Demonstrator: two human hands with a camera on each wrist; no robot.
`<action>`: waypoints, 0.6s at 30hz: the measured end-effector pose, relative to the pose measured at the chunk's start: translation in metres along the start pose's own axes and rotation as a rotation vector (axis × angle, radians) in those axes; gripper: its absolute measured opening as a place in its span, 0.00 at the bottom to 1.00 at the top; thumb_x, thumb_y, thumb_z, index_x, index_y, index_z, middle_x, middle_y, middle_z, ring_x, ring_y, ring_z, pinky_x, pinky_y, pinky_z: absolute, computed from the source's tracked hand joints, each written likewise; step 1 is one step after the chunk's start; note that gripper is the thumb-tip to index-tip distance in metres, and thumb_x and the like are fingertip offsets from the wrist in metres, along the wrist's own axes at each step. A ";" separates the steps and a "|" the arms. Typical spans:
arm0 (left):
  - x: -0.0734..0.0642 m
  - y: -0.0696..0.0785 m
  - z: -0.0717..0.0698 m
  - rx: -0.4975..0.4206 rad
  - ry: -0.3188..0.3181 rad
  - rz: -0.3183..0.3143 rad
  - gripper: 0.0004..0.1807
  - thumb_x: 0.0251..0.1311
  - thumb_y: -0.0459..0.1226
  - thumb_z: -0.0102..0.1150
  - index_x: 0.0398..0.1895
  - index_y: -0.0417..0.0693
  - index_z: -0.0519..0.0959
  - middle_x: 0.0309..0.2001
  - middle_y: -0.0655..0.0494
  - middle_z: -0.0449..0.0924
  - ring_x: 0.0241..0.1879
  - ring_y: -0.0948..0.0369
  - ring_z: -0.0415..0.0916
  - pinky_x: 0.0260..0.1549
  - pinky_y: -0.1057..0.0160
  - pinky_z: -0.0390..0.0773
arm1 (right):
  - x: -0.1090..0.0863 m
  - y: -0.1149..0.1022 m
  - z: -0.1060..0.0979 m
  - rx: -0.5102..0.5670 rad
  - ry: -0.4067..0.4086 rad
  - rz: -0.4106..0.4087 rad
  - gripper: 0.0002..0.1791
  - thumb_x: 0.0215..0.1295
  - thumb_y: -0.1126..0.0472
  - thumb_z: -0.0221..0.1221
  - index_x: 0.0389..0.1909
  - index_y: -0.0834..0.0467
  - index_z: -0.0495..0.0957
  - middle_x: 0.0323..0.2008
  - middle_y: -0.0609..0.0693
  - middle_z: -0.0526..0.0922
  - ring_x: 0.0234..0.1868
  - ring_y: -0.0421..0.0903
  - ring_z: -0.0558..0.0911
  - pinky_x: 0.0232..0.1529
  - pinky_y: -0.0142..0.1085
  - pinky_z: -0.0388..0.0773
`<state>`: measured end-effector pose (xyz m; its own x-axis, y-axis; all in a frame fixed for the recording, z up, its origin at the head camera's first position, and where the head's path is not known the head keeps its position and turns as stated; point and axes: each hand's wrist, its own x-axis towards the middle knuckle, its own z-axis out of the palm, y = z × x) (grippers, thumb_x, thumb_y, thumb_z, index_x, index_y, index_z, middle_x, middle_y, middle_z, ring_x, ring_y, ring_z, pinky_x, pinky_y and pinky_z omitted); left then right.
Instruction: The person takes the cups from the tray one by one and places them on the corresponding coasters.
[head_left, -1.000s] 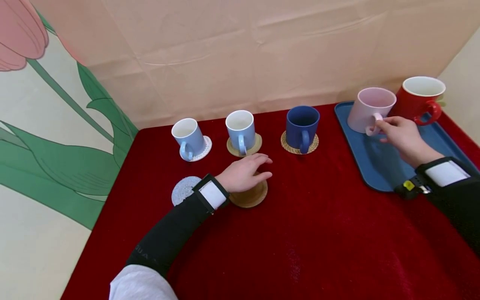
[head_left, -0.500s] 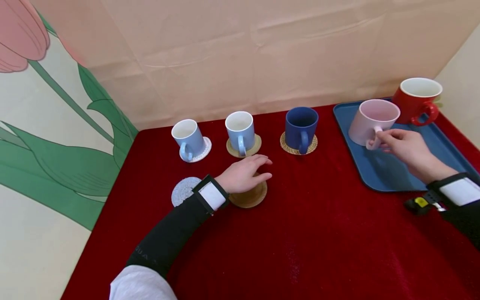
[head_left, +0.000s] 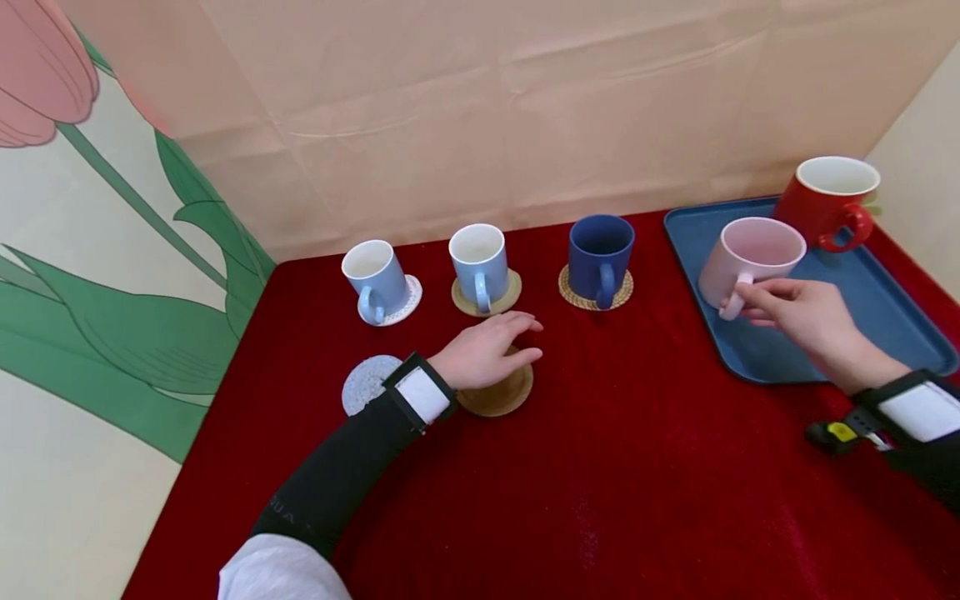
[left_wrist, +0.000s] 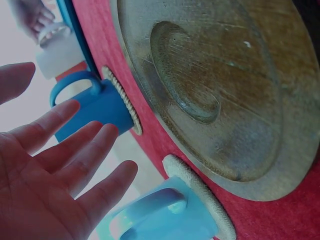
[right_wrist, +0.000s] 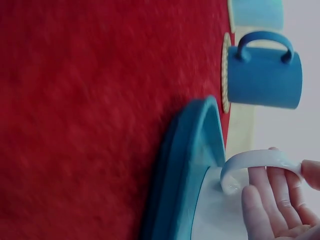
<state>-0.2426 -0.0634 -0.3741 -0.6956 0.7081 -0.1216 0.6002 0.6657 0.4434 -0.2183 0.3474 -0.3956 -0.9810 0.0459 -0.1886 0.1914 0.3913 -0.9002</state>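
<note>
A pink mug stands over the blue tray, and my right hand grips its handle with thumb and fingers. The right wrist view shows the fingers through the loop of the handle. Whether the mug's base touches the tray I cannot tell. Behind it, a red mug with a white inside is at the tray's far right. My left hand, fingers extended, hovers over a round wooden coaster, apart from it in the left wrist view.
Along the back stand two light blue mugs, one on a white coaster, one on a tan coaster. A dark blue mug sits on a woven coaster. A speckled grey coaster lies left of my left wrist.
My right hand has brought the pink mug toward the front of the tray, away from the red mug, and its handle has turned leftward. My left hand has stayed in place.
</note>
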 end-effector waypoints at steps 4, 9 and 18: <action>0.000 0.000 0.000 -0.009 -0.002 0.001 0.26 0.69 0.48 0.54 0.66 0.47 0.70 0.64 0.53 0.69 0.62 0.61 0.65 0.60 0.61 0.66 | -0.009 -0.001 0.006 0.035 -0.009 0.014 0.07 0.66 0.43 0.58 0.28 0.26 0.79 0.29 0.33 0.84 0.32 0.34 0.84 0.34 0.27 0.79; -0.001 0.000 0.000 -0.015 0.000 0.000 0.27 0.69 0.49 0.54 0.66 0.47 0.70 0.65 0.54 0.69 0.63 0.61 0.65 0.61 0.61 0.66 | -0.017 -0.003 0.010 0.100 -0.005 0.005 0.07 0.67 0.47 0.58 0.30 0.30 0.80 0.29 0.35 0.85 0.31 0.36 0.85 0.32 0.28 0.79; 0.011 0.012 -0.001 -0.038 0.011 0.014 0.26 0.69 0.48 0.54 0.66 0.48 0.70 0.64 0.54 0.70 0.62 0.61 0.66 0.60 0.63 0.66 | -0.022 -0.001 0.005 0.046 0.015 -0.023 0.10 0.69 0.46 0.57 0.29 0.25 0.80 0.29 0.34 0.85 0.31 0.35 0.85 0.33 0.26 0.79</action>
<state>-0.2439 -0.0480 -0.3694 -0.6916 0.7146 -0.1052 0.5947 0.6460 0.4786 -0.1971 0.3419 -0.3928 -0.9854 0.0517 -0.1623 0.1701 0.3495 -0.9214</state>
